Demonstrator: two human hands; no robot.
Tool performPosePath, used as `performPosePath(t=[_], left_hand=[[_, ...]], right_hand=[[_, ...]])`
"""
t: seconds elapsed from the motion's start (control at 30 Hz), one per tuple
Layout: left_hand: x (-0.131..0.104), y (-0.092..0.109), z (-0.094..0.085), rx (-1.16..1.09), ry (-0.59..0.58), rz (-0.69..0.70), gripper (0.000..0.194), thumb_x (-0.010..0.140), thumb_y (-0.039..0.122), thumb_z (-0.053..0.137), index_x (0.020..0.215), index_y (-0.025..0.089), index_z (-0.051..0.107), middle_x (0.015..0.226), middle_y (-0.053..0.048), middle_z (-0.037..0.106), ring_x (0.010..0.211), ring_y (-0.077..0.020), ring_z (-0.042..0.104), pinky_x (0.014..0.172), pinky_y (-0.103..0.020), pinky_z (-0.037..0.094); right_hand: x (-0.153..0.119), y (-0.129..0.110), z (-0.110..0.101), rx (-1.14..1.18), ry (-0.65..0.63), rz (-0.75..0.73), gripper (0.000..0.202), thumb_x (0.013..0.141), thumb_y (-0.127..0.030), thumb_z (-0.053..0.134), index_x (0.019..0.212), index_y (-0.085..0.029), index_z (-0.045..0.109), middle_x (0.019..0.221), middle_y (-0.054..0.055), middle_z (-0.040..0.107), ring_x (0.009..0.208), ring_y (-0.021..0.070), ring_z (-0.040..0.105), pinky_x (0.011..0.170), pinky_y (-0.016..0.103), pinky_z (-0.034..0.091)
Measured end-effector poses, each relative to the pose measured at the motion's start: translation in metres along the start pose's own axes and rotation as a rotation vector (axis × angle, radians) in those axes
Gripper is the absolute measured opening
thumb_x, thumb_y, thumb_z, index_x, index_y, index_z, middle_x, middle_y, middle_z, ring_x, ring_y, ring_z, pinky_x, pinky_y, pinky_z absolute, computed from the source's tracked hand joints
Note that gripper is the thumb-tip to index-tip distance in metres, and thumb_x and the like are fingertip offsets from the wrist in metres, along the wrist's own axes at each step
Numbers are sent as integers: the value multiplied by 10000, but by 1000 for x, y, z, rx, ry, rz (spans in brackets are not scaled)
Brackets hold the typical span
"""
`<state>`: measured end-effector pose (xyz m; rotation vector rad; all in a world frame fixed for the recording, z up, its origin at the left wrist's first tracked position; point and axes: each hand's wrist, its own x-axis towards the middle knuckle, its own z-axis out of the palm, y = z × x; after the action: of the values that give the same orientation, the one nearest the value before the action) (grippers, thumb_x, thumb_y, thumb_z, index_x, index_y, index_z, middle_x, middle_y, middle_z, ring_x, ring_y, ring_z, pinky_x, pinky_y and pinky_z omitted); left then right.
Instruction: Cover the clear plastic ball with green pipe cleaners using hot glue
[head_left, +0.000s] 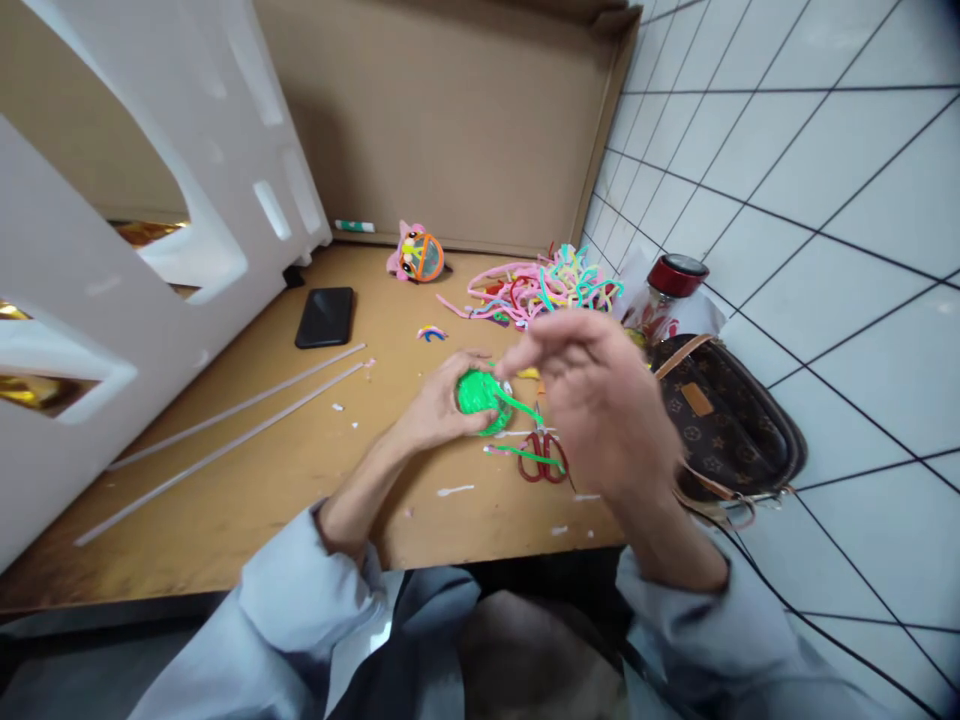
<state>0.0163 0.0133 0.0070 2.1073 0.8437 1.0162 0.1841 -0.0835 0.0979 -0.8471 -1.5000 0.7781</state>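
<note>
My left hand [442, 400] is wrapped around a round bright green coil of pipe cleaner [476, 392], held just over the table. From it a loose green strand [523, 406] trails to the right. My right hand [600, 400] is raised to the right of the coil, slightly blurred, palm showing and fingers stretched toward the left; nothing shows in it. Red-handled scissors [531, 464] lie below the coil, with another green pipe cleaner [517, 452] across their handles. Part of the table behind my right hand is hidden.
Tangled coloured pipe cleaners [544, 285] lie at the back right, near a red-lidded bottle [675, 278] and a brown handbag [724, 410]. A pink-and-orange figure [420, 255], small rainbow [432, 333], black phone [325, 317] and two white strips [225, 412] lie farther left.
</note>
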Motion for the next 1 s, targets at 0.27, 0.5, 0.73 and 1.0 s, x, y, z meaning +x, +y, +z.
performPosePath(t=[0.27, 0.5, 0.73, 1.0], left_hand=[[0, -4, 0, -85, -12, 11, 474, 677, 325, 756, 1097, 205, 569, 1283, -108, 636, 1215, -284, 610, 1066, -470, 460], [-1, -8, 0, -20, -2, 26, 487, 716, 353, 765, 1138, 208, 568, 1406, -147, 558, 1348, -319, 516, 1106, -511, 417], [-2, -9, -1, 28, 11, 69, 485, 726, 394, 766, 1138, 224, 574, 1280, -122, 619, 1230, -297, 582, 1071, -506, 442], [-3, -9, -3, 124, 9, 63, 498, 737, 419, 765, 1159, 236, 575, 1394, -126, 465, 1353, -328, 440, 1129, -541, 384]], right_hand=[[37, 141, -14, -22, 139, 246, 579, 871, -752, 434, 1165, -261, 523, 1265, 83, 589, 1009, 208, 682, 1011, 451, 507], [23, 150, -8, 60, 39, 271, 563, 887, -728, 450, 1196, -263, 523, 1221, 78, 642, 1059, 204, 659, 1019, 418, 490], [17, 152, -10, 24, -17, 232, 522, 939, -664, 426, 1237, -248, 527, 1143, 73, 701, 1078, 202, 653, 995, 405, 490], [13, 142, -7, 60, -53, 183, 475, 967, -594, 439, 1303, -263, 496, 1335, 94, 647, 1250, 208, 597, 1057, 409, 470]])
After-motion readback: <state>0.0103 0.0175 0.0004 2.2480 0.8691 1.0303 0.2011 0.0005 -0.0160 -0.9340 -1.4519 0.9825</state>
